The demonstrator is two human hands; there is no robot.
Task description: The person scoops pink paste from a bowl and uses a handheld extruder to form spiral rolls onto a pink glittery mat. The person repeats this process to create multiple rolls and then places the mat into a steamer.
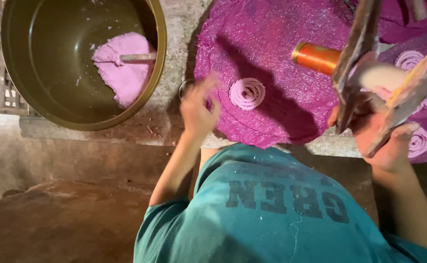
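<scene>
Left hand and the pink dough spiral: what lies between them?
Head view: only bare purple mat separates the left hand from the pink dough spiral.

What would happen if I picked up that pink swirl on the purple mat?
The pink swirl is probably soft and floppy: it looks like the wet pink dough in the bowl. Its thin coiled strands might sag, break or stick to fingers.

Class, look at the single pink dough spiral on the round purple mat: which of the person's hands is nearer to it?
Left. The left hand hovers just beside the pink spiral, at the purple mat's edge. The right hand is farther off, holding the wooden press.
</scene>
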